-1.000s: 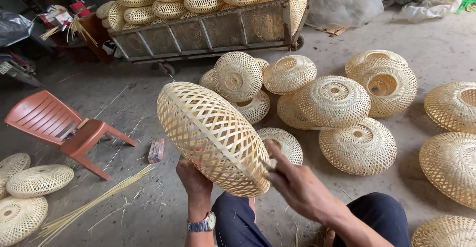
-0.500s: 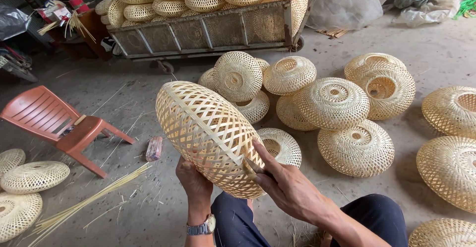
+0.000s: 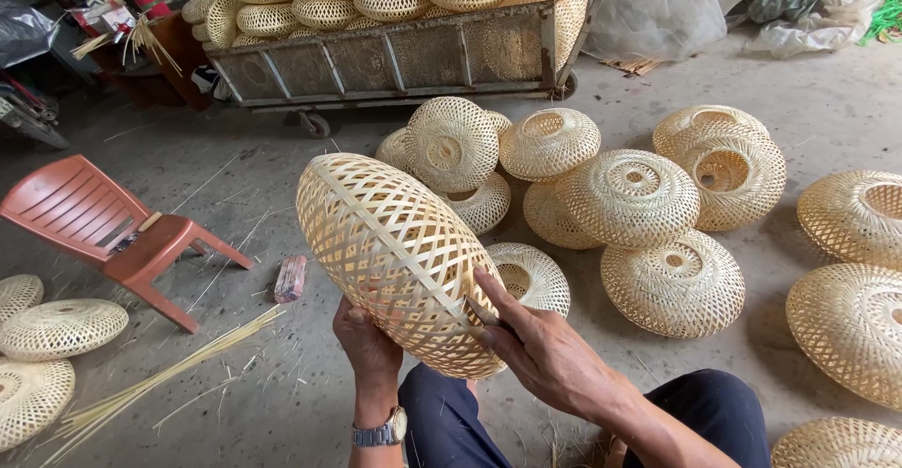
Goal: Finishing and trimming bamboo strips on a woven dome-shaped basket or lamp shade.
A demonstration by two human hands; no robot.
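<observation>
Woven bamboo makes up the big oval lampshade (image 3: 399,261) held up in the middle of the view, above the person's lap and the concrete floor (image 3: 827,101). The left hand (image 3: 368,344) cups it from underneath, fingers curled against the lower weave, thumb on the near side; a wristwatch (image 3: 383,430) sits on that wrist. The right hand (image 3: 540,346) lies on the shade's near right edge, fingers stretched fairly flat and close together, and a thin dark blade or tool (image 3: 483,313) shows under the fingers against the weave; how it is gripped cannot be told. About nine finished shades lie heaped on the floor (image 3: 629,195) far of the held one, four more along the right edge (image 3: 850,318), and three at the near left (image 3: 58,327). A wheeled metal cart (image 3: 395,54) far behind carries a stack of roughly a dozen more. One red plastic chair (image 3: 103,228) stands on the left, a bundle of bamboo strips (image 3: 160,379) lies near it, and a small reddish packet (image 3: 290,278) rests on the floor between chair and shade.
</observation>
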